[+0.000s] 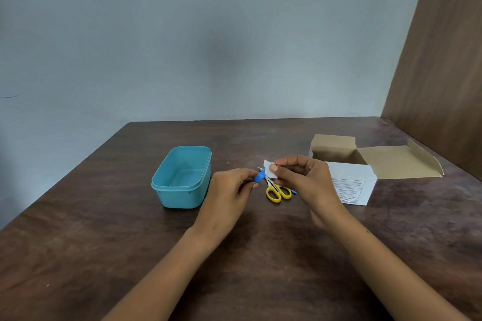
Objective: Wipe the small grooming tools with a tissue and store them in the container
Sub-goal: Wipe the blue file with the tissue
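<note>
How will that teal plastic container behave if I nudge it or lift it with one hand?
The teal container looks empty and thin-walled, so probably light and easy to lift. Its broad flat base on the table suggests it would slide rather than tip. The smooth wood grain may let it skid readily when pushed.

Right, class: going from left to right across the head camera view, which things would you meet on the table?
teal container → left hand holding a small blue tool → yellow-handled scissors → right hand pinching a tissue → open cardboard box
</note>
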Motion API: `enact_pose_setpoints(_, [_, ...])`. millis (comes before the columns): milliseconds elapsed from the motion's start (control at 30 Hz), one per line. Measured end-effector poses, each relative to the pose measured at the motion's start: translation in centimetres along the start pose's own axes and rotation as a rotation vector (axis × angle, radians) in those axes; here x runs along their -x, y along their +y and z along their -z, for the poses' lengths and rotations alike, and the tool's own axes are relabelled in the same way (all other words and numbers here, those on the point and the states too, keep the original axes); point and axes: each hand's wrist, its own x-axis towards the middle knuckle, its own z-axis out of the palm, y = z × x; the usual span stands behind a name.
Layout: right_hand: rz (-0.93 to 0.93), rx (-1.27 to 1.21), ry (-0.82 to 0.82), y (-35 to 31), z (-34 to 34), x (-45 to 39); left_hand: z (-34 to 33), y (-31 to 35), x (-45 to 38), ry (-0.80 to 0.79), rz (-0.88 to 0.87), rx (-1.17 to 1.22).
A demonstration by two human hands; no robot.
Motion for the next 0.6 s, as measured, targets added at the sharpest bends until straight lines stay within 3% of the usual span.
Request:
enact_pose_setpoints(100, [-0.004, -0.044, -0.009, -0.1, 0.0, 0.1, 0.0, 0.0, 0.0, -0.004, 0.068, 0.069])
enact_pose_setpoints(200, [0.097, 0.014, -0.005, -0.2, 0.0, 0.0, 0.3, 0.2, -0.3, -0.050, 0.253, 0.368])
enact_pose_setpoints(300, [0.258, 0.214, -0.041, -0.1, -0.2, 0.1, 0.8, 0.6, -0.4, -0.087, 0.321, 0.619])
enact_pose_setpoints(467, [0.524, 0.520, -0.096, 0.2, -0.7, 0.8, 0.9, 0.5, -0.3, -0.134, 0.327, 0.660])
enact_pose_setpoints(600, [0.559, 0.552, -0.010, 0.3, -0.3, 0.4, 1.0, 0.6, -0.3, -0.212, 0.350, 0.699])
